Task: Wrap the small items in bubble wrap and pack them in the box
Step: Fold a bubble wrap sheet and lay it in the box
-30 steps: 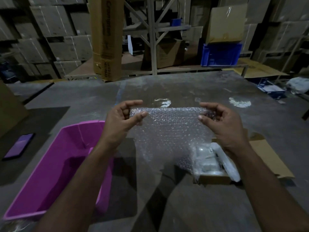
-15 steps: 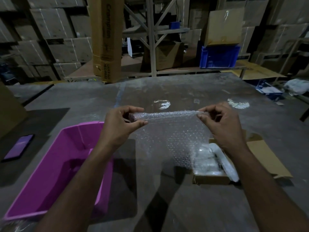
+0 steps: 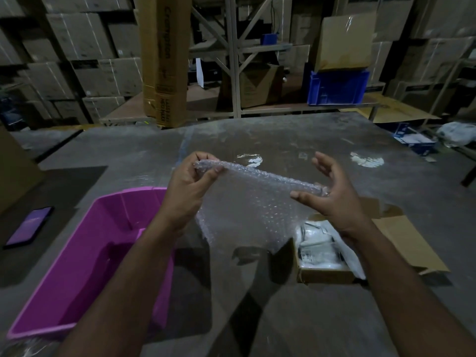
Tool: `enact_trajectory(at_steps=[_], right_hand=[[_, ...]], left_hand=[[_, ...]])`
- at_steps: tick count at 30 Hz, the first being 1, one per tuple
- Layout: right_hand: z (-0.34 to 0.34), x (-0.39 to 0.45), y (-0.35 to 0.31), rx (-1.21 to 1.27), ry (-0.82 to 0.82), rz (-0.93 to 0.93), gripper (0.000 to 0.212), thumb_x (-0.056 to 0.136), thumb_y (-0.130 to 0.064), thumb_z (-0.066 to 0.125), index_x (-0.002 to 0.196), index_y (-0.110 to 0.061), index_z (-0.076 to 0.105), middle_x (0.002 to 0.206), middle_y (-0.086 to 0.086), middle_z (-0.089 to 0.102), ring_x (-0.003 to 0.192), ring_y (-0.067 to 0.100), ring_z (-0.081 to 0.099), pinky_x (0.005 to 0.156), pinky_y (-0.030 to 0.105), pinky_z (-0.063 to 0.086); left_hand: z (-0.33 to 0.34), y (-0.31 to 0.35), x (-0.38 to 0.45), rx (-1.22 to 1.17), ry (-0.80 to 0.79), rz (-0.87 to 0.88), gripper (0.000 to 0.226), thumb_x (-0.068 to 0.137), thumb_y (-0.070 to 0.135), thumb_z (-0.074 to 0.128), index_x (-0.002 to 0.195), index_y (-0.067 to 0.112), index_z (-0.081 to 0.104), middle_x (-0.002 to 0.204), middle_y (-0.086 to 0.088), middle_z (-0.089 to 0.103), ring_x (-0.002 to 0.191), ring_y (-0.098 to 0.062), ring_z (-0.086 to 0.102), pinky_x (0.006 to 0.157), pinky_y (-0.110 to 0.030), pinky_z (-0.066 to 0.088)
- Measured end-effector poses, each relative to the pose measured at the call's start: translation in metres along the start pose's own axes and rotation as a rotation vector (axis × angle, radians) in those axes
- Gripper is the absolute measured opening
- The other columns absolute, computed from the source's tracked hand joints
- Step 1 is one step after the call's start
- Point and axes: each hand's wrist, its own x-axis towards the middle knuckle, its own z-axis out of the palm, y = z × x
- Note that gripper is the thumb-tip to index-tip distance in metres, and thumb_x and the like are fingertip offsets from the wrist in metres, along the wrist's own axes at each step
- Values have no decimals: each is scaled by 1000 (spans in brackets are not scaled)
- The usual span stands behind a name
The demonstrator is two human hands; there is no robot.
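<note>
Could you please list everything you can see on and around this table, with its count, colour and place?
bubble wrap: one, clear, rolled at the top and held above the table, loose sheet hanging down
cardboard box: one, brown, open, on the table at the right, pale wrapped items inside
pink tub: one, on the table at the left
phone: one, dark with a purple screen, flat at the far left
table: one, grey
tall carton: one, brown, upright behind the table
blue crate: one, on the rear platform
left hand: one, pinches the roll's left end
right hand: one, fingers spread, at the roll's right end
</note>
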Motion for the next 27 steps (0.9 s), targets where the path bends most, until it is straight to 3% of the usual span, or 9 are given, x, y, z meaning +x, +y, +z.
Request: enact_trajectory(at_steps=[3, 6, 8, 11, 14, 19, 21, 24, 27], right_hand=[[8, -1, 14, 237, -102, 132, 92, 60, -35, 91, 142, -34, 48, 146, -8, 50, 137, 17, 43, 102, 33, 46], [17, -4, 31, 348, -156, 193, 67, 64, -33, 92, 124, -27, 63, 135, -2, 65, 129, 19, 58, 110, 40, 46], [23, -6, 30, 377, -147, 177, 44, 78, -23, 80, 119, -15, 67, 120, 2, 74, 119, 21, 66, 100, 31, 53], [26, -8, 27, 466, -114, 189, 38, 87, -24, 69, 121, -9, 67, 120, 7, 73, 118, 22, 66, 99, 35, 50], [24, -5, 24, 503, -36, 206, 25, 91, -19, 64, 115, -9, 68, 114, 5, 75, 109, 16, 69, 91, 27, 52], [21, -2, 28, 514, 67, 232, 14, 94, -15, 64, 106, -13, 71, 99, -3, 77, 96, 7, 71, 91, 29, 47], [18, -2, 33, 519, 75, 250, 25, 86, -23, 71, 109, -14, 70, 104, -2, 77, 100, 9, 70, 97, 37, 49], [15, -4, 40, 445, -10, 318, 83, 69, -44, 87, 140, -21, 52, 138, 0, 62, 128, 18, 57, 115, 52, 37], [18, -6, 47, 369, 47, 368, 103, 65, -34, 87, 152, -30, 34, 140, 16, 54, 129, 28, 54, 115, 51, 37]], left_hand=[[1, 3, 2, -169, 7, -51, 7, 94, 18, 62, 99, 14, 59, 94, -5, 69, 93, -22, 67, 88, -41, 57], [3, 5, 6, -228, 66, -75, 7, 95, 14, 64, 102, 13, 61, 91, 0, 70, 87, -16, 68, 82, -38, 59], [4, 2, 7, -222, 114, -85, 18, 90, 20, 69, 106, 14, 63, 93, 1, 71, 87, -15, 68, 80, -39, 56], [1, -9, 7, -226, 128, -131, 46, 80, 29, 78, 121, 19, 59, 111, 1, 70, 99, -11, 69, 84, -32, 54], [-1, -29, -1, -152, -8, -234, 68, 77, 31, 84, 137, 24, 52, 134, 1, 65, 122, -13, 63, 97, -30, 51], [13, -67, -25, -102, -227, -426, 56, 84, 13, 79, 135, 10, 55, 124, -12, 71, 118, -33, 67, 101, -47, 53], [17, -73, -29, -158, -165, -431, 60, 84, 12, 77, 138, 12, 51, 127, -12, 70, 117, -33, 67, 101, -51, 52], [20, -72, -27, -201, -31, -427, 64, 83, 18, 78, 140, 18, 48, 129, -8, 69, 116, -29, 68, 93, -44, 56], [21, -68, -27, -86, 43, -396, 81, 86, 24, 79, 153, 28, 34, 155, -2, 43, 131, -17, 53, 83, -28, 49]])
